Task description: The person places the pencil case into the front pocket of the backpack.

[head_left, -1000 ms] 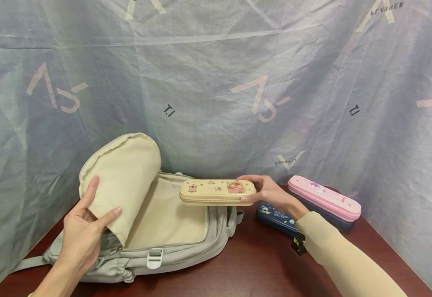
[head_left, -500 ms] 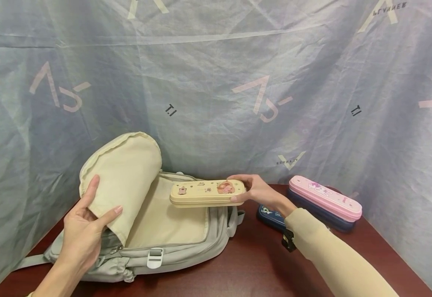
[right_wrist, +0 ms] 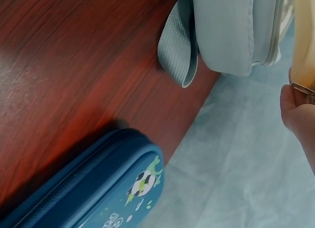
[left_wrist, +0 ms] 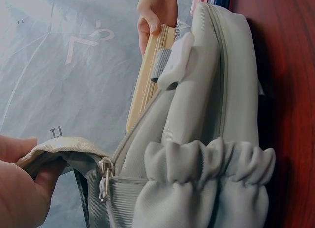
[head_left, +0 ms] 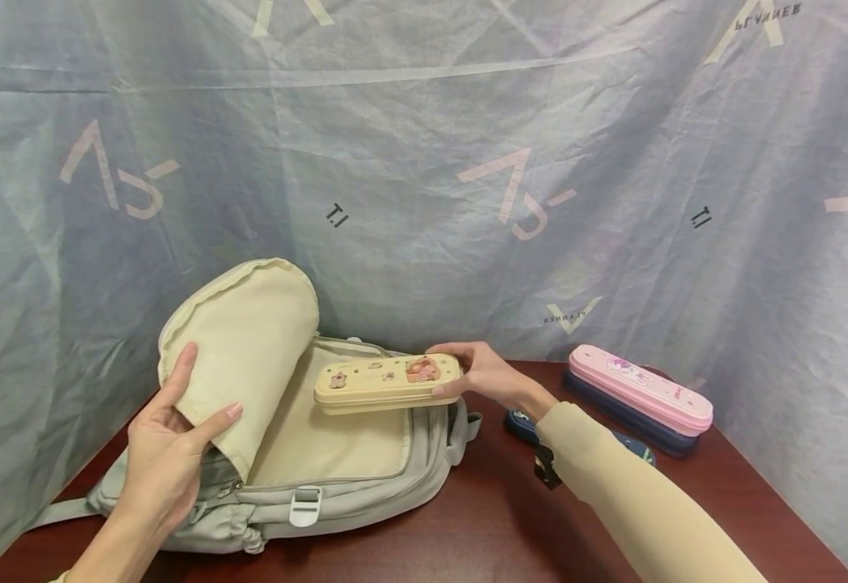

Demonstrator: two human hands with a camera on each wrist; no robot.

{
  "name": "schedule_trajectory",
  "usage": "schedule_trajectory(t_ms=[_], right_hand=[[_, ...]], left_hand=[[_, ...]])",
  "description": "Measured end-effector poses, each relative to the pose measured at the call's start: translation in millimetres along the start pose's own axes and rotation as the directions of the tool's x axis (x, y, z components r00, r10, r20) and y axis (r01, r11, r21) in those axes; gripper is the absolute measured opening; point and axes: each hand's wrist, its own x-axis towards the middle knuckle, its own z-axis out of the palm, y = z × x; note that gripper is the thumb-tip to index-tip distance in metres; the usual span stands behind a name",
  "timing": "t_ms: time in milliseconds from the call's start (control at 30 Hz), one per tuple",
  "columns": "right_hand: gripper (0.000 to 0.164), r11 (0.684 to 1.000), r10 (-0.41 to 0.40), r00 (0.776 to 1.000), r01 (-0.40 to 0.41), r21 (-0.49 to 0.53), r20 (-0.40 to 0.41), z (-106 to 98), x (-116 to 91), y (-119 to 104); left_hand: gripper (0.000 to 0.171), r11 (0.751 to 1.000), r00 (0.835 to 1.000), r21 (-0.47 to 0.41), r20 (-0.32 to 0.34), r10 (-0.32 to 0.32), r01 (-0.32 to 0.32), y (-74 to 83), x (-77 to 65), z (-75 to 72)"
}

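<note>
Leftward since half a second ago, your right hand (head_left: 492,379) has carried the cream pencil case (head_left: 368,394) farther over the backpack (head_left: 372,512); your left hand (head_left: 168,453) and the flap (head_left: 249,324) have hardly shifted. Biggest first: the backpack lies on the table (head_left: 467,530) with its compartment unzipped, cream lining showing below the case; what lies deeper toward the flap's fold, you cannot see. Keep that flap well back, since a drooping edge could catch the case. Your left hand pinches its edge, which seems enough. Your right hand grips the cream case by its right end, holding it above the lining. Bringing its whole length inside the rim before lowering should serve you best. Its zip looks closed, hiding any contents; likewise you cannot see inside the pink case (head_left: 638,389), resting on a navy case (head_left: 675,444), or the blue case (right_wrist: 123,188). Smallest, the zip pull (head_left: 228,489) at the compartment's corner might snag.
</note>
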Motion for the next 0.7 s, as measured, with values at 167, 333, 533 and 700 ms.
schedule_trajectory(t_ms=[167,333,533,700], right_hand=[[0.069,1.0,0.019,1.0,-0.019,-0.016,0.002,6,6,-3],[0.067,0.999,0.024,1.0,-0.023,-0.044,0.019,13,13,-4],[0.071,0.998,0.021,1.0,-0.02,-0.058,0.023,21,21,-6],[0.073,0.997,0.026,0.999,-0.024,-0.076,0.025,27,27,-9]], left_hand=[[0.098,1.0,1.0,-0.007,0.0,0.003,-0.003,-0.1,0.3,0.5],[0.098,1.0,1.0,0.001,-0.01,-0.004,0.004,0.9,0.2,0.0],[0.098,1.0,1.0,-0.007,-0.005,-0.003,0.003,1.0,0.1,0.0],[0.098,1.0,1.0,-0.011,0.006,0.0,0.0,0.8,0.2,0.8]])
